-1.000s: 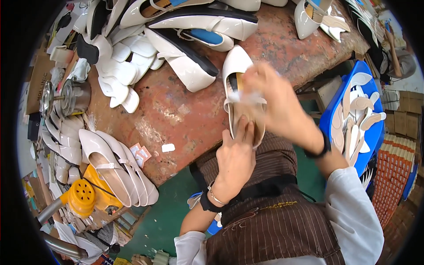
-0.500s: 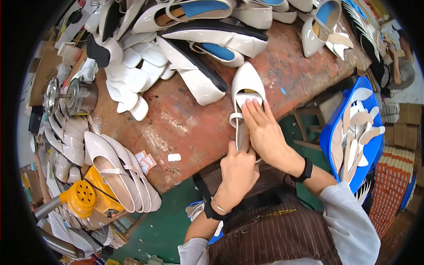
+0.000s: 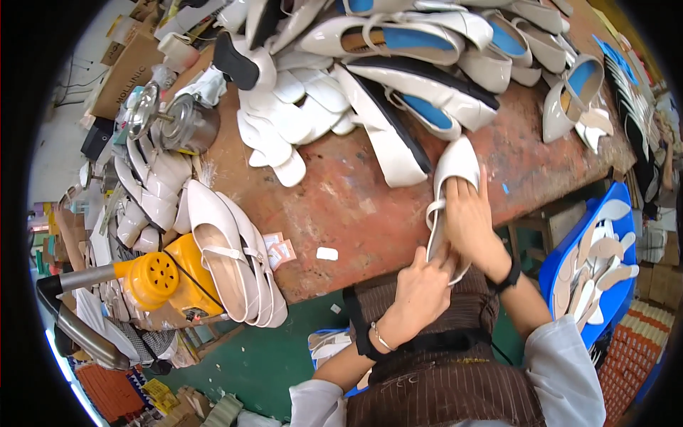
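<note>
A white pointed flat shoe (image 3: 457,160) with an ankle strap lies at the table's front edge, toe pointing away from me. My left hand (image 3: 421,290) is closed round its heel end, the fingertips partly hidden behind the shoe. My right hand (image 3: 471,222) reaches into the shoe's opening; several fingertips are tucked under the toe upper and out of sight. One finger lies along the outside of the shoe's right side, so this hand grips its side wall. What the hidden fingertips touch inside does not show.
White shoes (image 3: 420,71) crowd the table's far side, with a pile of white insoles (image 3: 284,121) beside them. At left stand a yellow machine (image 3: 181,277), beige shoes (image 3: 235,263) and a metal pot (image 3: 188,128). A blue bin (image 3: 551,274) of insoles is at right.
My right hand's fingers have slid from lying flat over the shoe's opening to deep inside, under the toe upper. My left hand stays at the heel. The whole view has shifted.
</note>
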`<state>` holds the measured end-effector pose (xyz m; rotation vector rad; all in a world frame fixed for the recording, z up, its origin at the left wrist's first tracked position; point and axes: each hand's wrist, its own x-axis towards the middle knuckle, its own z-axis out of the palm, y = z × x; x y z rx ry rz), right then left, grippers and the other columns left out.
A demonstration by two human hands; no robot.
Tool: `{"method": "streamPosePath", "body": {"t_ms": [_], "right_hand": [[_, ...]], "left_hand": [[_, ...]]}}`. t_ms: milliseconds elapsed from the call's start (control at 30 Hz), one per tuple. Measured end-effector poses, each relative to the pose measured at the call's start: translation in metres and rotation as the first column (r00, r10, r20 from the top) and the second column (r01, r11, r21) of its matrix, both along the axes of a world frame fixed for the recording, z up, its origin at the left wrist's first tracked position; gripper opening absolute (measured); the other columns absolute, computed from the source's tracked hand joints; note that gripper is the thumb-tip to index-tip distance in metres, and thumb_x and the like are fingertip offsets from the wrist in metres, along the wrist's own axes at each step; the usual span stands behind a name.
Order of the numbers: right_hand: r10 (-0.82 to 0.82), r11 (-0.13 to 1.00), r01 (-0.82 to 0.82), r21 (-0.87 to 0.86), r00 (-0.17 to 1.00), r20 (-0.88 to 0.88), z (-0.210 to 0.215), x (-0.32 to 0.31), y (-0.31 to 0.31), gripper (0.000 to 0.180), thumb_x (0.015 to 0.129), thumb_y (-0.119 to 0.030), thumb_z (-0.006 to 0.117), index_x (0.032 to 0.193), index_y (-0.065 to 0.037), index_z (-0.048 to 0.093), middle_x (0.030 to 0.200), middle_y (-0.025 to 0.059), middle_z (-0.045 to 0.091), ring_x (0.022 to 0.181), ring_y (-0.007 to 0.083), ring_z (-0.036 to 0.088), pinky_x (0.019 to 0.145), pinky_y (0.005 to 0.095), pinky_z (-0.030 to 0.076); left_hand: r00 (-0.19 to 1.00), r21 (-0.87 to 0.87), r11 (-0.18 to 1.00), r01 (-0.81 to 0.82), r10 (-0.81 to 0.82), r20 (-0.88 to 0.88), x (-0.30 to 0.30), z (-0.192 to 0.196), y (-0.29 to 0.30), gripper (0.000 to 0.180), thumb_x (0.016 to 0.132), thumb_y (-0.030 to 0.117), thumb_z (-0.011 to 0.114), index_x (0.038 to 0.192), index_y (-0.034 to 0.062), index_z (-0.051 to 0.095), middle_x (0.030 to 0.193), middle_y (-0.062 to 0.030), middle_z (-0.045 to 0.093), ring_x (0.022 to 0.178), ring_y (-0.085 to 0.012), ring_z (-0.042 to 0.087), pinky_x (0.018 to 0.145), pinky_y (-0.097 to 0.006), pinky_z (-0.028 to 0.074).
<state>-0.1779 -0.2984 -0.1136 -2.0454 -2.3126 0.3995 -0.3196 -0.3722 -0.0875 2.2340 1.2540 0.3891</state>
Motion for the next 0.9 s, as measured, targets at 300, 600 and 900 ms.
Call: {"method": "streamPosePath", "body": {"t_ms": [300, 600, 900], "right_hand": [[0.046, 0.939, -0.095, 0.331, 0.987, 0.154, -0.035, 0.009, 0.011, 0.023, 0.086, -0.021, 0.055, 0.087, -0.006, 0.073, 0.085, 0.0143, 0.073, 0.081, 0.0253, 0.071, 0.112, 0.063, 0.021], [-0.41, 0.576, 0.796, 0.186, 0.478, -0.777, 0.03, 0.325, -0.013, 0.026, 0.086, 0.0, 0.056, 0.106, 0.001, 0.072, 0.083, 0.0079, 0.073, 0.076, 0.0118, 0.068, 0.068, 0.0275, 0.054], [-0.556, 0.348, 0.93, 0.12, 0.308, -0.772, -0.064, 0.549, 0.116, 0.028, 0.087, -0.026, 0.06, 0.096, -0.001, 0.07, 0.093, 0.0128, 0.071, 0.081, 0.0234, 0.068, 0.07, 0.0413, 0.053]], "left_hand": [[0.997, 0.048, 0.997, 0.065, -0.062, -0.049, 0.008, 0.004, 0.002, 0.044, 0.075, 0.029, 0.078, 0.116, 0.0123, 0.072, 0.104, -0.0105, 0.071, 0.09, -0.0315, 0.064, 0.071, -0.043, 0.055], [0.809, -0.136, 0.886, -0.443, 0.46, 0.366, -0.17, 0.116, -0.037, 0.034, 0.086, 0.002, 0.073, 0.118, -0.0015, 0.062, 0.136, -0.0276, 0.054, 0.117, -0.0352, 0.056, 0.092, -0.045, 0.05], [0.67, 0.212, 0.677, -0.705, 0.734, -0.115, -0.282, 0.02, -0.023, 0.016, 0.085, 0.006, 0.069, 0.099, -0.0006, 0.065, 0.1, -0.0166, 0.065, 0.086, -0.0333, 0.06, 0.091, -0.04, 0.049]]}}
